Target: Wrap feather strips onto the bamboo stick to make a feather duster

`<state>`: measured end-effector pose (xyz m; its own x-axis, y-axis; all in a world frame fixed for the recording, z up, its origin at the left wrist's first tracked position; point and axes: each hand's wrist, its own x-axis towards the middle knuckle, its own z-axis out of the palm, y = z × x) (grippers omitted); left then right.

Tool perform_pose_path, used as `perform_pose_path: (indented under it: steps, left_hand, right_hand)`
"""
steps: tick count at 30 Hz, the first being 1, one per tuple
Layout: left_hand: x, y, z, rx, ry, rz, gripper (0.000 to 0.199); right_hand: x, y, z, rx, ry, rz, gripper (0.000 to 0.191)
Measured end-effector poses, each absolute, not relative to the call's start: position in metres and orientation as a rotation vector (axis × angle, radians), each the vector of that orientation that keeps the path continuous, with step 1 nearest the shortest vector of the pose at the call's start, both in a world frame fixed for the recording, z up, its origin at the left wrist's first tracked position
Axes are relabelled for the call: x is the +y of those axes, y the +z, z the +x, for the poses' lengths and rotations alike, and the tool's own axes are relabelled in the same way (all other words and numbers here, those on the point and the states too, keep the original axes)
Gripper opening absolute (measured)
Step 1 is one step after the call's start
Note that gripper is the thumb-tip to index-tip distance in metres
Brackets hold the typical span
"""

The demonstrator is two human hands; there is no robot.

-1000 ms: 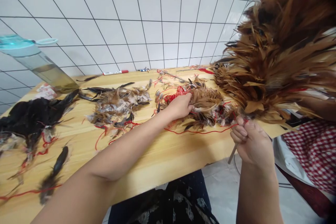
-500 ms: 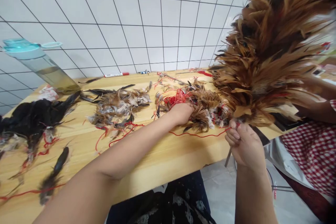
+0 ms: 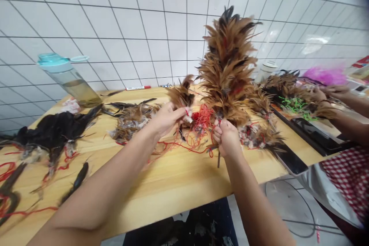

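My left hand [image 3: 167, 118] pinches a small bunch of brown feathers [image 3: 181, 94] by its pale, red-bound base. To its right, my right hand [image 3: 227, 136] is wrapped round the lower stick of a large brown feather duster [image 3: 229, 65], which stands upright with dark feathers at its top. Between the two hands lies a tangle of red string [image 3: 203, 117], and a red strand runs across the table in front of it. More brown feather bunches [image 3: 261, 134] rest right of my right hand. Another brown pile [image 3: 132, 117] sits left of my left hand.
A tilted bottle with a turquoise lid [image 3: 69, 78] and black feathers [image 3: 54, 128] are at the left of the wooden table [image 3: 173, 196]. Dark phones [image 3: 291, 157] lie at the right, near a person's arms [image 3: 348, 119]. A tiled wall is behind.
The duster has moved left and now stands more upright, farther from the camera. My left hand has lifted a small feather bunch from the pile. The view has shifted, showing more of the right side.
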<state>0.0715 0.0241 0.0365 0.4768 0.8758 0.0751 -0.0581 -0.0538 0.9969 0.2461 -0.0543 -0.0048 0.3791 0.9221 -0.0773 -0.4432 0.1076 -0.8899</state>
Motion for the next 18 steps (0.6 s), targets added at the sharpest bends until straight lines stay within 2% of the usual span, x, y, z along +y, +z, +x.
perform_pose_path:
  steps: [4,10,18]
  left_hand:
    - [0.003,0.032,0.044,0.611,0.830,1.148,0.034]
    - [0.004,0.005,0.038,0.704,1.057,1.019,0.036]
    - [0.008,-0.020,0.053,0.737,1.136,0.956,0.030]
  right_hand:
    - [-0.021,-0.003,0.211,-0.635,1.262,-1.022,0.034]
    - [-0.005,-0.012,0.160,-0.714,1.406,-1.058,0.034]
    - [-0.010,-0.028,0.162,-0.657,1.433,-1.123,0.037]
